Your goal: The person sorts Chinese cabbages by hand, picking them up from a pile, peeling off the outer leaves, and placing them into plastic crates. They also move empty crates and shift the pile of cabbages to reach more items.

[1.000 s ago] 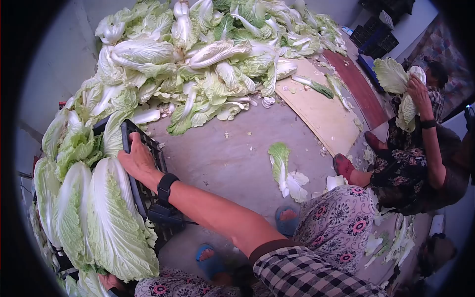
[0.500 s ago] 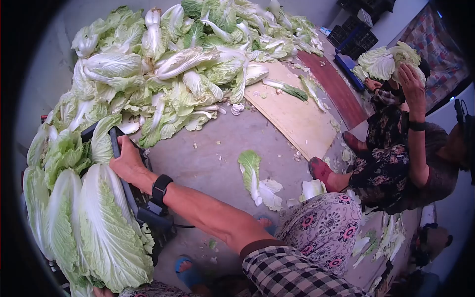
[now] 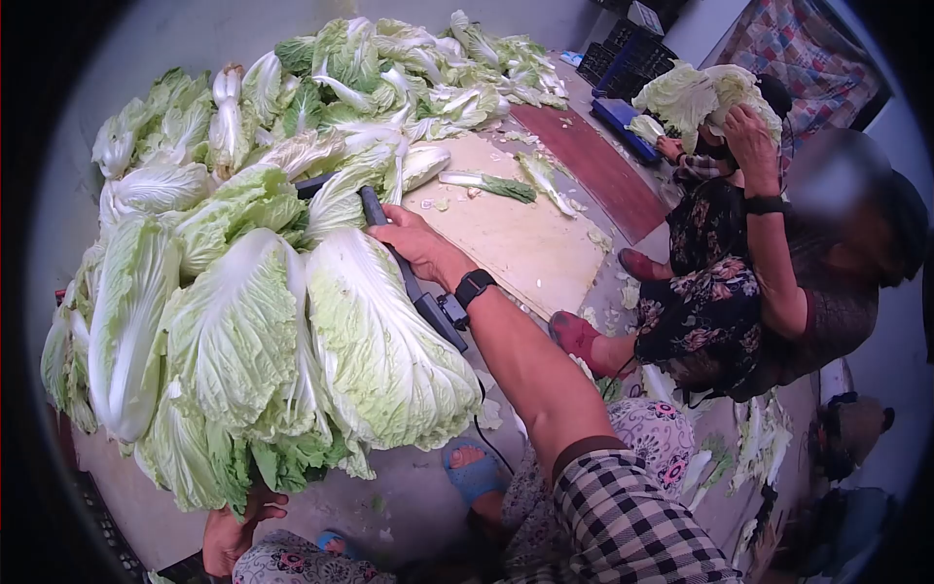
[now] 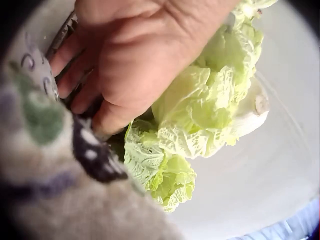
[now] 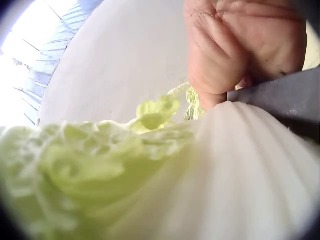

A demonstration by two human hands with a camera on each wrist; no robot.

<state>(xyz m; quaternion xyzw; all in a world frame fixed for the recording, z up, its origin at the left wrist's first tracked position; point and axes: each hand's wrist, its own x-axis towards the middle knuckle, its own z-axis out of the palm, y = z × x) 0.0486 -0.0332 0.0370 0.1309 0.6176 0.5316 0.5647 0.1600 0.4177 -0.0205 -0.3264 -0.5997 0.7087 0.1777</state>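
Large napa cabbages fill a black plastic crate, their pale green leaves spilling over its near side. My right hand grips the crate's far-right rim, with a watch and a small device at the wrist. In the right wrist view, the fingers wrap the dark rim beside a white cabbage rib. Low at the front, my left hand holds the near end of the crate under overhanging leaves. Its fingers bend down around the dark edge in the left wrist view, partly hidden by patterned cloth.
A big cabbage heap lies along the wall. Beyond the crate are a yellowish board, a dark red board and a blue crate. At right, a seated person holds a cabbage. Leaves litter the floor.
The loaded crate has risen and swung right with both hands, now overlapping the heap and floor. The view has turned left to right, and the left hand shows more. The seated person handles cabbage leaves.
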